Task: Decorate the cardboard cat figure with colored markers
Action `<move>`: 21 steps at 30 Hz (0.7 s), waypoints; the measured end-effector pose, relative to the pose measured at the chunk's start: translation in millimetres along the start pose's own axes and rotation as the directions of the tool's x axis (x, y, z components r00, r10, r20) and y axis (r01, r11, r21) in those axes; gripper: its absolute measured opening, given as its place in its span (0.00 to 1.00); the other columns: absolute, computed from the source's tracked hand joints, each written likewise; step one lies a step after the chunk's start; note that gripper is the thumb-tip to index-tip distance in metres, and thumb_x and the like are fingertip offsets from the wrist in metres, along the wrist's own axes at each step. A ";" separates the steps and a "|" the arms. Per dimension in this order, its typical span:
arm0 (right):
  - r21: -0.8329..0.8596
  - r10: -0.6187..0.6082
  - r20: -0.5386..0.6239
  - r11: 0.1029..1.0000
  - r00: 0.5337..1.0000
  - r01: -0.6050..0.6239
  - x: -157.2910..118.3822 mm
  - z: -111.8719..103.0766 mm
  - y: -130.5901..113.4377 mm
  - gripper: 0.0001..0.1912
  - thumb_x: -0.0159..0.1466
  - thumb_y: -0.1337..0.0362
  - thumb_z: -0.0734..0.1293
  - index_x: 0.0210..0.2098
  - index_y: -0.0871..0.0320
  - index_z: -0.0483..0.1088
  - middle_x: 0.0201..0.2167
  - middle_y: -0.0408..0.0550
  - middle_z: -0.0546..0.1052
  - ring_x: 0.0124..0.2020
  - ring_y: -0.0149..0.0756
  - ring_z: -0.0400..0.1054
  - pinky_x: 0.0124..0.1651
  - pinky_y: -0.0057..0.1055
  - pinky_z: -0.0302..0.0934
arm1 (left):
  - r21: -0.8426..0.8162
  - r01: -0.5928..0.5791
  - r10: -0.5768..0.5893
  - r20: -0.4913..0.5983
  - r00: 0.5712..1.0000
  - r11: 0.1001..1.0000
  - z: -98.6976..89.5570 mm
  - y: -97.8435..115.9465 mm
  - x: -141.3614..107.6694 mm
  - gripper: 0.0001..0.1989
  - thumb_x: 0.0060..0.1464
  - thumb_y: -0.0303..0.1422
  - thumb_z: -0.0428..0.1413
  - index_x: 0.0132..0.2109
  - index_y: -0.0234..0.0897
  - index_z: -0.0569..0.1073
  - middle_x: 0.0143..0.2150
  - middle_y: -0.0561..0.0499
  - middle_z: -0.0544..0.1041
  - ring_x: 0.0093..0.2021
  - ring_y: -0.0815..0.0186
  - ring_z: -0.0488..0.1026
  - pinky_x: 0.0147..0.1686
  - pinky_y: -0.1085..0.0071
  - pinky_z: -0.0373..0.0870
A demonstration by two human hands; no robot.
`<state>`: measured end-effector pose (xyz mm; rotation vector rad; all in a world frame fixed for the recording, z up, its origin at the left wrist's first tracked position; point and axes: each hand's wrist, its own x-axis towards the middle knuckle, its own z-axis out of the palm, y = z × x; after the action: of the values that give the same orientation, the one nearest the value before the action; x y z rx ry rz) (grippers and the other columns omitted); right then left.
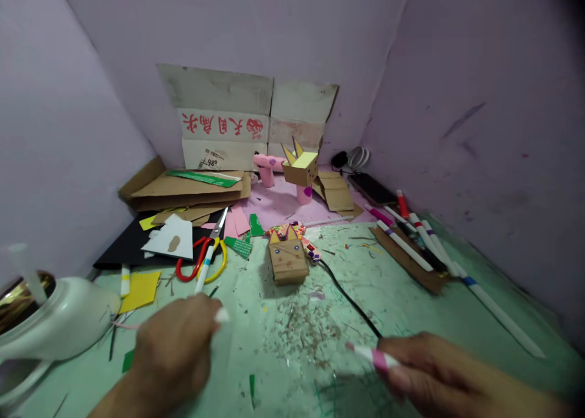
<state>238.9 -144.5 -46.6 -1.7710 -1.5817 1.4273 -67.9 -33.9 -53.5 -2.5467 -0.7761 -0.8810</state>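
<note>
In my right hand (pixel 425 366) is a white felt-tip pen with a pink band (pixel 379 360), its bare pinkish tip aimed left. My left hand (pixel 176 339) is closed into a fist at the lower left, and a small white piece (pixel 222 316) shows at its thumb side; what this is I cannot make out. Beyond both hands, a small cardboard animal head (pixel 287 261) with pointed ears and drawn eyes rests on the table. Just behind the left hand lie red-and-yellow-handled scissors (pixel 212 241), with a blue-banded white pen (pixel 205 264) across them.
A flower-patterned item (pixel 312 247) trails a black cable (pixel 351 302) towards my right hand. Several pens (pixel 420 235) and a phone (pixel 372 188) lie right. Behind stand a pink figure with a cardboard head (pixel 300 169) and cardboard sheets (pixel 192 186). A white pot (pixel 82 302) stands left.
</note>
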 end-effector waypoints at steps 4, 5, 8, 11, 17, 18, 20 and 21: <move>0.042 0.035 0.035 0.998 0.999 -0.036 14.8 -2.3 -13.7 0.33 0.61 0.35 0.56 0.38 0.56 0.76 0.34 0.50 0.75 0.37 0.42 0.66 0.43 0.37 0.63 | 0.095 0.135 -0.150 0.174 0.973 0.986 21.0 -31.8 -1.9 0.07 0.65 0.30 0.45 0.41 0.38 0.68 0.30 0.52 0.75 0.25 0.64 0.74 0.23 0.70 0.64; 0.040 0.025 0.044 0.999 0.999 -0.027 18.1 0.1 -16.8 0.33 0.61 0.35 0.55 0.38 0.56 0.76 0.34 0.49 0.73 0.36 0.41 0.65 0.42 0.36 0.62 | 0.085 0.168 -0.182 0.213 0.960 0.982 28.1 -32.2 -0.6 0.08 0.65 0.31 0.44 0.42 0.38 0.68 0.32 0.51 0.76 0.27 0.64 0.75 0.23 0.70 0.64; 0.069 0.000 0.036 0.998 0.999 -0.002 23.3 6.7 -20.3 0.32 0.62 0.35 0.56 0.38 0.55 0.75 0.32 0.46 0.70 0.35 0.38 0.61 0.38 0.32 0.59 | 0.091 0.262 -0.278 0.288 0.916 0.961 44.8 -26.8 3.3 0.11 0.65 0.32 0.44 0.43 0.38 0.70 0.37 0.49 0.77 0.32 0.61 0.77 0.25 0.70 0.65; 0.138 -0.092 0.057 0.987 0.994 0.084 24.3 9.3 -16.1 0.32 0.62 0.35 0.55 0.36 0.56 0.73 0.24 0.40 0.61 0.27 0.32 0.53 0.29 0.27 0.52 | 0.088 0.320 -0.332 0.319 0.888 0.943 52.1 -24.5 3.8 0.11 0.64 0.31 0.45 0.43 0.38 0.72 0.40 0.48 0.77 0.36 0.60 0.77 0.26 0.70 0.66; 0.179 -0.190 0.023 0.967 0.982 0.183 28.6 8.0 -10.0 0.24 0.65 0.43 0.59 0.33 0.56 0.74 0.20 0.39 0.61 0.23 0.29 0.52 0.22 0.24 0.47 | 0.087 0.363 -0.371 0.321 0.871 0.928 51.9 -28.1 4.0 0.13 0.62 0.32 0.47 0.47 0.36 0.73 0.48 0.41 0.76 0.43 0.53 0.76 0.31 0.63 0.73; 0.186 -0.222 -0.007 0.958 0.975 0.219 29.1 6.5 -10.3 0.21 0.66 0.46 0.60 0.36 0.55 0.74 0.21 0.40 0.64 0.23 0.29 0.54 0.22 0.24 0.48 | 0.081 0.379 -0.386 0.293 0.875 0.922 50.6 -27.5 6.5 0.14 0.60 0.32 0.48 0.50 0.35 0.72 0.51 0.39 0.74 0.47 0.51 0.75 0.34 0.60 0.74; 0.233 -0.256 -0.071 0.936 0.964 0.265 29.2 2.8 -10.4 0.17 0.65 0.49 0.62 0.44 0.53 0.71 0.23 0.41 0.69 0.22 0.29 0.57 0.21 0.23 0.50 | -0.002 0.416 -0.403 0.237 0.884 0.910 47.8 -25.1 14.7 0.18 0.59 0.33 0.50 0.54 0.33 0.70 0.55 0.36 0.72 0.53 0.48 0.71 0.42 0.54 0.74; 0.275 -0.247 -0.093 0.925 0.965 0.263 28.8 1.0 -9.4 0.17 0.65 0.49 0.63 0.48 0.52 0.67 0.24 0.40 0.70 0.21 0.28 0.57 0.19 0.22 0.50 | -0.076 0.440 -0.413 0.232 0.881 0.895 47.0 -23.2 20.0 0.20 0.58 0.33 0.51 0.56 0.33 0.68 0.55 0.37 0.71 0.53 0.48 0.71 0.44 0.53 0.73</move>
<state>229.1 -116.4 -51.9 -1.3726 -1.4322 1.3857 -46.7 14.3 -72.8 -2.6534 -1.4349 -0.8105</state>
